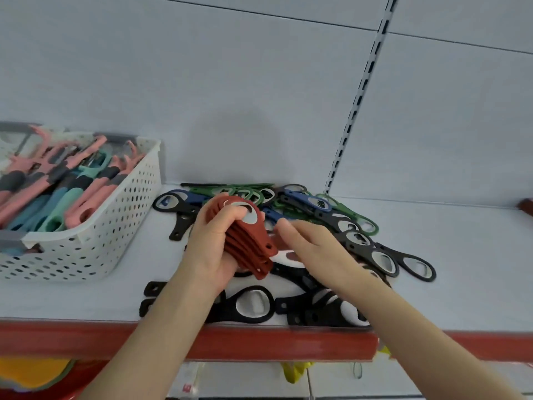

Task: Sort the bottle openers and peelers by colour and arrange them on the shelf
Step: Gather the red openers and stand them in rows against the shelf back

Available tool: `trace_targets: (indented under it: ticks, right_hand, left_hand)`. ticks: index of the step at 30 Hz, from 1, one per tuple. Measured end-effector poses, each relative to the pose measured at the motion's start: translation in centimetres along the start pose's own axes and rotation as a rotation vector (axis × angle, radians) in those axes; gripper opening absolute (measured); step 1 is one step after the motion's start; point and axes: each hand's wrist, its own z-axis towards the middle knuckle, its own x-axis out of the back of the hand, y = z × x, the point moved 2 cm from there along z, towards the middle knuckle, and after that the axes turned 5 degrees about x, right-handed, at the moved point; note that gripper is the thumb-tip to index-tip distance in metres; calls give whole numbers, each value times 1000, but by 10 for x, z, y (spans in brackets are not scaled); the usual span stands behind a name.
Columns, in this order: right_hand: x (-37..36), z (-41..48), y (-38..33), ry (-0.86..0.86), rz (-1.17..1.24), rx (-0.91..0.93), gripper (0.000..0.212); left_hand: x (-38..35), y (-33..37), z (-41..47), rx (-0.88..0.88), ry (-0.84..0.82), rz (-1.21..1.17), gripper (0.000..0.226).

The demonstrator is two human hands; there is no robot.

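Two hands reach past red front lip [86, 339] onto pale shelf [461, 255]. Left hand [207, 246] fingers clamped on red opener stack [248, 243]; right hand [311, 246] fingers apart over loose openers [357, 241], right of white basket [95, 243] holding peelers [57, 192]. Behind basket: grey panel wall [230, 82]; slotted upright [360, 96] further right.

Basket [115, 226]: white plastic, perforated walls, grey rim grips; left of frame.
Back panel [230, 96]: pale grey-blue, horizontal seams; upper frame.
Slotted rail [356, 103]: upright, dark slots; upper right.
Yellow plastic scrap [294, 370]: lower centre-right.
Yellow rounded item [31, 373]: lower left, partly cut off.
Dark red object [526, 206]: right edge, unidentifiable.
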Motion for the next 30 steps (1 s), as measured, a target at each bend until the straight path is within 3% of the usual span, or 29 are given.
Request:
trace_targets:
  ticks: [5, 11, 19, 25, 30]
  right_hand:
    - [-9, -11, -6, -60, 548, -164, 36]
    - [-7, -16, 1, -84, 880, -305, 49]
    - [-14, -5, -2, -198, 820, -267, 41]
    - [-16, 4, -8, -77, 621, -184, 10]
    - [-13, 12, -18, -74, 383, -18, 17]
  left_hand:
    - [-16, -12, -1, -97, 41, 21, 32]
    - [-19, -21, -2, -92, -12, 41, 49]
    - [-1, -7, 1, -65, -8, 225, 33]
    - [5, 6, 6, -67, -2, 284, 59]
    - [7, 10, 6, -78, 82, 164, 36]
